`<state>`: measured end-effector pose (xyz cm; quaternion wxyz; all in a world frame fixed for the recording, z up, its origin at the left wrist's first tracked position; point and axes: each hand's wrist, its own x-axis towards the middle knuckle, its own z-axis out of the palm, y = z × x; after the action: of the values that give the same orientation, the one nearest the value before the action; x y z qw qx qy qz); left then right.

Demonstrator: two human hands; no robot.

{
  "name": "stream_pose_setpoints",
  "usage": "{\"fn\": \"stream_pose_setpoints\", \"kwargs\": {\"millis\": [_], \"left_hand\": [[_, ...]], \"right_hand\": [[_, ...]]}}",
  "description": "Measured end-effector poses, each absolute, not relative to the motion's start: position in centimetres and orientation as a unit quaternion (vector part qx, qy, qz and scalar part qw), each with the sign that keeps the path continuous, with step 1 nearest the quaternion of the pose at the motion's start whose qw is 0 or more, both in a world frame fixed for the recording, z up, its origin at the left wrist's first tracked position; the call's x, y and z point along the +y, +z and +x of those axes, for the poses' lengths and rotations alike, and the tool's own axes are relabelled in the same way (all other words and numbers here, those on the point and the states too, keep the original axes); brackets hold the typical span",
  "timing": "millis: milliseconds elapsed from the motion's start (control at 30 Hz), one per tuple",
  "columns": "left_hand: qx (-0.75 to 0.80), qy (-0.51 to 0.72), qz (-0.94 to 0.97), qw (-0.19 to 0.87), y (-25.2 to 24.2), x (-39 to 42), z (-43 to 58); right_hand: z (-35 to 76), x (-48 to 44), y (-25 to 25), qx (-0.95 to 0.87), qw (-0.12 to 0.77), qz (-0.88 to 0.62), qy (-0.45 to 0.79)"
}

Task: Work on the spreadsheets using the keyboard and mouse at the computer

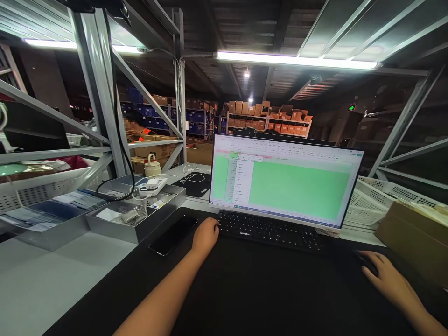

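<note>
Across a black mat [266, 289], the right hand [388, 278] curls round a mouse [369, 265], the left hand [206, 235], its grip unclear, rests at the keyboard [266, 232], and the monitor [276, 217] already shows a green sheet [301, 191] and list [244, 182], remaining work unreadable.

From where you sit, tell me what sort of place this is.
Probably a warehouse workstation: shelves stacked with boxes stand in the background, beyond a monitor and keyboard.

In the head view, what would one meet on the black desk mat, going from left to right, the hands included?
Black smartphone → left hand → black keyboard → right hand on a black computer mouse.
</note>
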<state>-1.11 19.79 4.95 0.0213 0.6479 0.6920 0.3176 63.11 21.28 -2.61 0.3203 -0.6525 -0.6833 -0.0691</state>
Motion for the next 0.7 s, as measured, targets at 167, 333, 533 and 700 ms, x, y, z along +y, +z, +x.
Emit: {"fn": "stream_pose_setpoints", "kwargs": {"millis": [167,333,533,700], "left_hand": [[0.688,0.321,0.650,0.017,4.8,19.8,-1.1],[0.688,0.320,0.651,0.017,4.8,19.9,-1.1],[0.689,0.318,0.651,0.018,4.8,20.0,-1.2],[0.691,0.315,0.650,0.017,4.7,20.0,-1.2]], "right_hand": [[62.9,21.1,-2.4,-0.688,0.315,-0.650,-0.076],[62.8,21.0,-2.2,-0.685,0.317,-0.651,-0.085],[62.0,20.8,-1.6,-0.684,0.318,-0.651,-0.085],[61.0,20.4,-1.0,-0.674,0.329,-0.652,-0.110]]}}
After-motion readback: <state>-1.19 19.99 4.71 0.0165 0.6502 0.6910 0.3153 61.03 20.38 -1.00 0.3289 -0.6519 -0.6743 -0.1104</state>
